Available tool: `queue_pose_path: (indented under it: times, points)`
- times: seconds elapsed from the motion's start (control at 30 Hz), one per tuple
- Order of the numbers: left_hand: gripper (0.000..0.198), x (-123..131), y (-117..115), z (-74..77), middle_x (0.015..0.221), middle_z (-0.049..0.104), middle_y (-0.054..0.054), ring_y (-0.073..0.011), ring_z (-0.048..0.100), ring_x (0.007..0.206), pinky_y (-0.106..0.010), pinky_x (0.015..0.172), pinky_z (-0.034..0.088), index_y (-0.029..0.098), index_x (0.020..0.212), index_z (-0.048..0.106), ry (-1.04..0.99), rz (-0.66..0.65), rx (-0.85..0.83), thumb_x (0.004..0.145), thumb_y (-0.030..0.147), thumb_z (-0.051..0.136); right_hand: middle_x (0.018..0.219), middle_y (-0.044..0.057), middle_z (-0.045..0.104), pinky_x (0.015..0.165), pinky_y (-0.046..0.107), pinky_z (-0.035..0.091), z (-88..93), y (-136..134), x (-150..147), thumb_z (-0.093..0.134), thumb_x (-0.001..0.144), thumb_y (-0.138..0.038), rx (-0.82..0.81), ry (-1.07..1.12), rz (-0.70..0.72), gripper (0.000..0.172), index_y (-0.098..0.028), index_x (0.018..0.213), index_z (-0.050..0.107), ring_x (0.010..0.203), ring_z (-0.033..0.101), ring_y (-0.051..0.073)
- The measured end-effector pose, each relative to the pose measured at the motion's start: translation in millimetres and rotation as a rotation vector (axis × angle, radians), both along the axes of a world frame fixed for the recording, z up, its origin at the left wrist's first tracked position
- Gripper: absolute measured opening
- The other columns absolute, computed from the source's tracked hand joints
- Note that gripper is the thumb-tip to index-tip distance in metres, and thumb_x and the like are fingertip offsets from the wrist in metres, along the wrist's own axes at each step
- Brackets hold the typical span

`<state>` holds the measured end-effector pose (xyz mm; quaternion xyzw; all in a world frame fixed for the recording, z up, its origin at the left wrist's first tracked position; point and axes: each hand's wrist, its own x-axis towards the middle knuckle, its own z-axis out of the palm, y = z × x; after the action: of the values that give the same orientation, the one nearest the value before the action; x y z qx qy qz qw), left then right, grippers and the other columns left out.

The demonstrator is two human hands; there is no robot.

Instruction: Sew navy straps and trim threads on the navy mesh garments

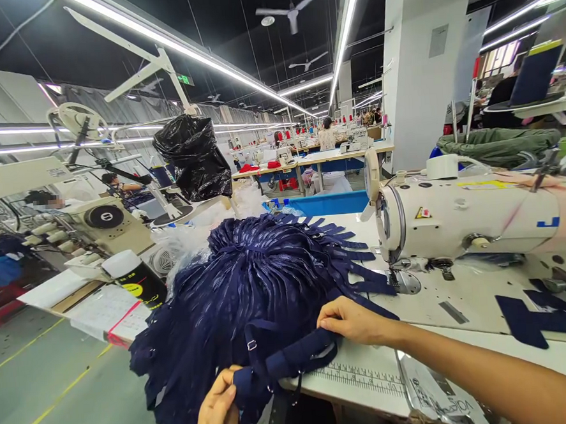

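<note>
"Head view: what have those hands got?"

"A navy fabric band (pixel 299 357), lower middle of the frame, held between them. The left hand (pixel 218 409), at the bottom, pinches one end between thumb and fingers; the right hand (pixel 353 321), right of centre, has its thumb and fingers closed on the other."

"And that shiny bit?"

"A slider (pixel 251 346) on a thin strap, above the band's left part."

"What's around it?"

"Just behind, mid-frame, a great heap of navy pieces (pixel 263 277). A sewing machine (pixel 436 215) fills the right side, and a ruler scale (pixel 355 380) runs below the right hand."
</note>
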<state>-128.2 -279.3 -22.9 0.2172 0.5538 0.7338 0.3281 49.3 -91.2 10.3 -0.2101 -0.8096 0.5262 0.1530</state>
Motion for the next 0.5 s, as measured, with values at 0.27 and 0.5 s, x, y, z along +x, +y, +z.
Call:
queue_pose_path:
  times: [0.27,0.5]
  points:
    - [0.024,-2.1,1.0,-5.1,0.059,0.054,0.001,-0.0122,0.046,0.052,-0.02,0.047,0.038,0.016,0.054,0.059,0.011,0.003,0.011,0.056,0.038,0.07,0.052,-0.005,0.044,0.045,0.019,0.026,-1.8,1.4,-0.6,0.042,0.07,-0.006,-0.06,0.013,-0.025,0.022,-0.013,0.07,0.063,0.048,0.037,0.008]
    - [0.024,-3.2,1.5,-7.0,0.062,0.057,0.001,-0.0138,0.05,0.055,-0.02,0.049,0.04,0.017,0.053,0.059,0.002,0.001,0.001,0.055,0.039,0.07,0.062,-0.001,0.056,0.052,0.02,0.035,-2.7,2.2,-0.5,0.038,0.076,-0.009,-0.091,0.022,-0.051,0.025,-0.013,0.076,0.063,0.056,0.05,0.011]
